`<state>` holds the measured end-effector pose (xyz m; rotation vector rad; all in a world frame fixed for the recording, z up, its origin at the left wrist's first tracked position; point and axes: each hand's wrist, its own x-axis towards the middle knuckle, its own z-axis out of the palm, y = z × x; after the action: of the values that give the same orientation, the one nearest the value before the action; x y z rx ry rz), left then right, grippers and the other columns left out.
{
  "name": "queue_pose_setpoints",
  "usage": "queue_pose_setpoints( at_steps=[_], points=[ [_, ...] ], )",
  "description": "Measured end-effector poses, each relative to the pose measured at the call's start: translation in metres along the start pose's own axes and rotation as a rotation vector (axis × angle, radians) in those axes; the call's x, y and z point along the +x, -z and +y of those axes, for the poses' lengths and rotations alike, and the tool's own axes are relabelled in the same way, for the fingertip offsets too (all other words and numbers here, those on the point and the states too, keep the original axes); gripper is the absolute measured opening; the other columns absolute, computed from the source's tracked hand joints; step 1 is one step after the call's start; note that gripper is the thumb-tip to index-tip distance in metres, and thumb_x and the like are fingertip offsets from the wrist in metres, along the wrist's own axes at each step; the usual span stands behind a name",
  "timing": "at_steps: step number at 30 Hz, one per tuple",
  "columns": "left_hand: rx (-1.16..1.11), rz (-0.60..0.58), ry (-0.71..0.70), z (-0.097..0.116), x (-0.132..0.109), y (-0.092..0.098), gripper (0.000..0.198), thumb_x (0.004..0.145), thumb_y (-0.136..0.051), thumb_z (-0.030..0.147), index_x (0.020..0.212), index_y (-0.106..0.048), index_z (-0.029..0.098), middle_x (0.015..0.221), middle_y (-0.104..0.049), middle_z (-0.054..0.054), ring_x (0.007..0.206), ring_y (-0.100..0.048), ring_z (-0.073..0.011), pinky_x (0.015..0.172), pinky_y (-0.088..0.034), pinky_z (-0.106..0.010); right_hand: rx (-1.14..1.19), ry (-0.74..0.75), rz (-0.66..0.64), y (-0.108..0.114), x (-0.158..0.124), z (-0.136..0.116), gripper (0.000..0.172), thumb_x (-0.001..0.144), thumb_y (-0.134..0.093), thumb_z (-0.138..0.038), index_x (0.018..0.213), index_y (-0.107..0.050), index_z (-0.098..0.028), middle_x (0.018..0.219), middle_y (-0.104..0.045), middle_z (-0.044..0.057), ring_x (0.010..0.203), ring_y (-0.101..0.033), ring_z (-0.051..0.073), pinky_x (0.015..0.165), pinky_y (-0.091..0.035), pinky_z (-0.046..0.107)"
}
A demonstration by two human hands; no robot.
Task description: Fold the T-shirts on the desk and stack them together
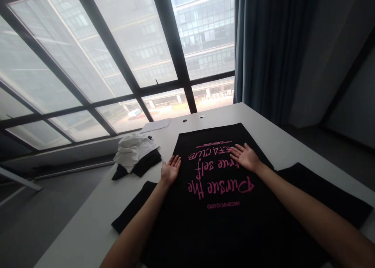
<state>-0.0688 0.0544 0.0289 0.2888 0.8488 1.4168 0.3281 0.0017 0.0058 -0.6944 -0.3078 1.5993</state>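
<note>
A black T-shirt (pixel 222 229) with pink lettering lies spread flat on the white table, its print upside down from where I look. Its sleeves stick out to the left and right, and its lower part runs out of view at the bottom. My left hand (pixel 171 170) is palm up at the shirt's left edge, fingers apart, holding nothing. Over the right part of the lettering is my right hand (pixel 245 157), also palm up with spread fingers and nothing in it. Whether either hand touches the cloth I cannot tell.
A heap of white cloth (pixel 129 150) and black cloth (pixel 148 162) lies on the table (pixel 84 225) to the left. Behind it are white sheets (pixel 155 125) and two round holes. Large windows (pixel 123 33) and a blue curtain (pixel 263 53) stand beyond the table.
</note>
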Motion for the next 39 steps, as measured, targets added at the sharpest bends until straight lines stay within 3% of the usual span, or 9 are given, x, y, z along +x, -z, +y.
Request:
queue_pose_setpoints(
  at_steps=[3,5,9,12,15,19,25,30,39],
  points=[
    [-0.003,0.032,-0.094,0.022,-0.008,0.007,0.055,0.108,-0.018,0.05,0.13,-0.058,0.019,0.141,-0.057,-0.018,0.116,-0.068,-0.023,0.081,-0.063,-0.033,-0.059,0.231,0.189,0.013,-0.008,-0.034,0.046,0.103,-0.028,-0.044,0.143,-0.043,-0.027,0.161,-0.035,0.013,0.137,-0.052,0.021,0.1,-0.055,0.047],
    [0.007,-0.058,-0.072,0.01,-0.026,0.001,0.055,0.108,-0.019,0.05,0.128,-0.06,0.018,0.142,-0.057,-0.017,0.118,-0.067,-0.0231,0.085,-0.062,-0.034,-0.065,0.254,0.184,0.001,-0.025,-0.025,0.043,0.103,-0.028,-0.043,0.139,-0.048,-0.03,0.16,-0.039,0.008,0.137,-0.052,0.018,0.103,-0.053,0.047],
    [0.038,-0.287,0.148,-0.048,-0.074,-0.011,0.056,0.107,-0.024,0.052,0.128,-0.061,0.015,0.143,-0.058,-0.018,0.123,-0.064,-0.0272,0.095,-0.058,-0.039,-0.073,0.0,-0.1,-0.037,-0.078,0.042,0.038,0.102,-0.04,-0.046,0.13,-0.056,-0.028,0.149,-0.053,0.009,0.137,-0.053,0.022,0.109,-0.048,0.049],
    [0.075,-0.284,0.286,-0.065,-0.096,0.004,0.057,0.107,-0.027,0.053,0.133,-0.058,0.013,0.141,-0.058,-0.022,0.125,-0.063,-0.0296,0.097,-0.058,-0.041,-0.13,-0.214,-0.221,-0.036,-0.106,0.068,0.042,0.103,-0.04,-0.049,0.133,-0.055,-0.024,0.146,-0.055,0.012,0.138,-0.051,0.024,0.111,-0.045,0.051],
    [0.061,-0.201,0.197,-0.037,-0.096,0.03,0.059,0.107,-0.022,0.052,0.137,-0.054,0.012,0.141,-0.058,-0.023,0.126,-0.063,-0.0304,0.095,-0.059,-0.042,-0.192,-0.214,-0.172,-0.003,-0.112,0.037,0.046,0.102,-0.039,-0.052,0.131,-0.056,-0.021,0.145,-0.055,0.017,0.136,-0.053,0.027,0.11,-0.046,0.054],
    [0.082,-0.106,0.033,0.009,-0.094,0.053,0.059,0.108,-0.016,0.048,0.136,-0.057,0.016,0.139,-0.06,-0.02,0.126,-0.063,-0.0284,0.095,-0.059,-0.045,-0.263,0.157,0.101,0.041,-0.112,-0.03,0.039,0.101,-0.034,-0.049,0.117,-0.061,-0.026,0.146,-0.055,0.013,0.136,-0.054,0.024,0.113,-0.044,0.052],
    [0.869,-0.403,-0.258,-0.002,-0.152,0.058,0.028,0.098,-0.055,0.034,0.119,-0.073,0.025,0.139,-0.063,-0.009,0.144,-0.044,-0.0286,0.122,-0.028,-0.051,-0.976,0.422,0.039,0.043,-0.164,-0.01,0.034,0.093,-0.053,-0.046,0.117,-0.07,-0.027,0.134,-0.065,0.009,0.13,-0.058,0.033,0.115,-0.039,0.059],
    [1.438,-0.638,-0.382,-0.02,-0.199,0.074,0.05,0.087,-0.072,0.038,0.136,-0.064,0.033,0.155,-0.047,-0.001,0.154,-0.022,-0.0289,0.127,0.002,-0.049,-1.79,0.604,-0.173,0.058,-0.21,0.036,0.054,0.096,-0.054,-0.046,0.148,-0.051,-0.033,0.16,-0.04,0.004,0.149,-0.033,0.032,0.123,-0.024,0.059],
    [1.747,-0.652,-0.527,-0.021,-0.192,0.087,0.057,0.09,-0.065,0.054,0.144,-0.056,0.039,0.162,-0.035,0.001,0.154,-0.018,-0.0318,0.125,-0.005,-0.055,-2.055,0.652,-0.194,0.073,-0.224,0.038,0.065,0.099,-0.049,-0.05,0.159,-0.031,-0.033,0.164,-0.029,0.005,0.152,-0.025,0.031,0.123,-0.02,0.06]
  ],
)
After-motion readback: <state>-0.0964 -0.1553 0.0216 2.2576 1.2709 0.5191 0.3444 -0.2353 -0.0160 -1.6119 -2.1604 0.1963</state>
